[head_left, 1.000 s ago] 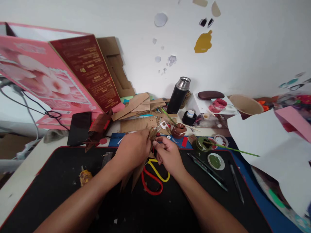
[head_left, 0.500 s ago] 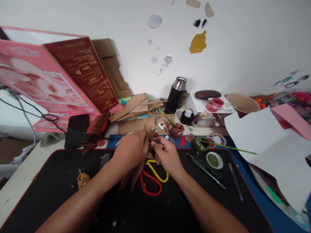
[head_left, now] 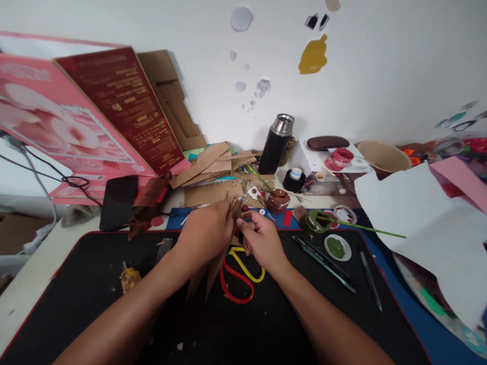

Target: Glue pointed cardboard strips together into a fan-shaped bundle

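My left hand (head_left: 207, 234) is closed round a brown cardboard piece (head_left: 213, 271) whose pointed ends hang down below the wrist toward the black mat (head_left: 95, 284). My right hand (head_left: 261, 239) is closed in a pinch at the top of that same cardboard piece, fingertips meeting the left hand's fingers. Scissors with a red and a yellow handle (head_left: 239, 276) lie on the mat directly under both hands.
Cardboard scraps (head_left: 213, 172) pile behind the hands. A black flask (head_left: 277, 144), a brown pot (head_left: 278, 201), a green paint jar (head_left: 315, 221) with a green stick, a paint lid (head_left: 337, 247) and pens (head_left: 323, 263) stand right. A phone (head_left: 118, 202) and pink boxes (head_left: 68, 121) sit left; white paper (head_left: 422, 223) right.
Both hands stay together on the cardboard piece with only slight finger shifts. The view has tilted a little, so everything sits slightly lower or higher in frame.
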{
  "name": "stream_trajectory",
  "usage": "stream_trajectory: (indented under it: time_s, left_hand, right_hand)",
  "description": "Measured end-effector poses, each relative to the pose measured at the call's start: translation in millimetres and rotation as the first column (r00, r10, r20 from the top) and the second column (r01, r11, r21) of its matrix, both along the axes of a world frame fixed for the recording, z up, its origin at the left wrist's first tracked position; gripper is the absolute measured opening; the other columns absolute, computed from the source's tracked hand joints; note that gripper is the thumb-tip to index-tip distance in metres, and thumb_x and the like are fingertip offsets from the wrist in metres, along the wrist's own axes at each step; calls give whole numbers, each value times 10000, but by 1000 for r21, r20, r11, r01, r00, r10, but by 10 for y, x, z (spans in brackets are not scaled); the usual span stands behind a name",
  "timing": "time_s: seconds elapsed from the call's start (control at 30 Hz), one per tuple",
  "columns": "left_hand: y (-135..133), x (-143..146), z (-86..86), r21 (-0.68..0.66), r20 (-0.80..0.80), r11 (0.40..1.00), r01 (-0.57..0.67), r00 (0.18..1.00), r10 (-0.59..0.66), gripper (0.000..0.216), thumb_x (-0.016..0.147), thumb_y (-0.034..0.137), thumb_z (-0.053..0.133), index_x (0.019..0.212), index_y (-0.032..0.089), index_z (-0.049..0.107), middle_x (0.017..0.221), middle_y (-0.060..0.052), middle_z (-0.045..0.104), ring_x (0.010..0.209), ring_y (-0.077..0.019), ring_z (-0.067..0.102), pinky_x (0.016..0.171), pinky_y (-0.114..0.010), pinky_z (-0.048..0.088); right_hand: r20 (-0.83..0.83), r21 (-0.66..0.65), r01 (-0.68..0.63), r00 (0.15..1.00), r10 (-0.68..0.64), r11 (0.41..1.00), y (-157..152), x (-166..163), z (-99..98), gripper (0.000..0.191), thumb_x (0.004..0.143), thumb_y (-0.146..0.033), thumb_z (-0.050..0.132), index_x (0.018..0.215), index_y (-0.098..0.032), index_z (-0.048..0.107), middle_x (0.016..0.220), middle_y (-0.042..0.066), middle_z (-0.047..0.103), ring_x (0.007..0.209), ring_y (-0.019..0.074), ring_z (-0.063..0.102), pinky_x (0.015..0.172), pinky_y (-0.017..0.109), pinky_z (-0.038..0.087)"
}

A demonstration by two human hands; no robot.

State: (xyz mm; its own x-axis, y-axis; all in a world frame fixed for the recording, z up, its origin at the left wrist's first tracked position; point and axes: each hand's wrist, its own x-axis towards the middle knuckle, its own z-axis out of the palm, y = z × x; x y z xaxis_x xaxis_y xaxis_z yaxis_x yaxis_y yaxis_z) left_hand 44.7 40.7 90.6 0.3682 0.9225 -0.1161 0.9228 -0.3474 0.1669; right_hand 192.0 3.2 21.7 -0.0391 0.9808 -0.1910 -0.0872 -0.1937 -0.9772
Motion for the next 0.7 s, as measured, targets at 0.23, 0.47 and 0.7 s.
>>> stream_trajectory:
  time_s: [0.23, 0.47, 0.7]
  left_hand:
    - [8, 7, 5, -19, 11, 1000, 4, 1000, -4, 257, 1058, 238, 435, 1075, 159, 678, 990, -138, 793, 901, -299, 763, 725, -360, 511]
    - [11, 3, -18, -16, 6, 1000, 2, 1000, -2, 245, 1055, 246, 437, 1059, 165, 668, 991, -133, 792, 889, -300, 763, 712, -365, 499]
    - [1, 5, -7, -5, 23, 1000, 7, 1000, -7, 251, 1056, 244, 435, 1040, 162, 672, 986, -138, 789, 884, -297, 764, 721, -360, 504]
  right_hand:
    - [3, -6, -5, 1000, 5, 1000, 0, 9, 22, 300, 912, -513, 664, 963, -226, 593, 461, -120, 469, 329, 126, 428, 381, 241, 300]
    - [9, -20, -4, 1000, 4, 1000, -8, 0, 18, 312, 911, -526, 668, 965, -227, 598, 459, -125, 453, 327, 121, 415, 382, 238, 298]
    - [-7, -24, -5, 1000, 5, 1000, -9, 3, 18, 290, 918, -508, 673, 971, -232, 602, 463, -122, 456, 328, 126, 412, 386, 248, 305]
